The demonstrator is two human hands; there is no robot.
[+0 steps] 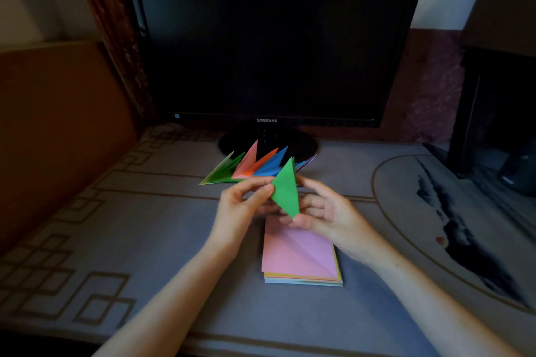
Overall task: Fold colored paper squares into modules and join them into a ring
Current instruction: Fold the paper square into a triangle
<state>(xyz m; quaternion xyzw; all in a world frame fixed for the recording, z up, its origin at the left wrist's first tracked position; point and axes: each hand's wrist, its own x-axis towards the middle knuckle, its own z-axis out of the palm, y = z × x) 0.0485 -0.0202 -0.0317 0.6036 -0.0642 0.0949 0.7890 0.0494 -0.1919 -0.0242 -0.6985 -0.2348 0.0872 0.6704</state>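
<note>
We see the green folded module [285, 193] held up off the table [145, 240] between both hands, likely so its creases can be sharpened before joining. The left hand [242, 203] pinches its left corner. The right hand [322, 211], fingers curled, grips its lower tip and right edge. The stack of paper squares [301, 258] lies just below the hands, and the row of finished modules [255, 166] just beyond them, both within reach.
</note>
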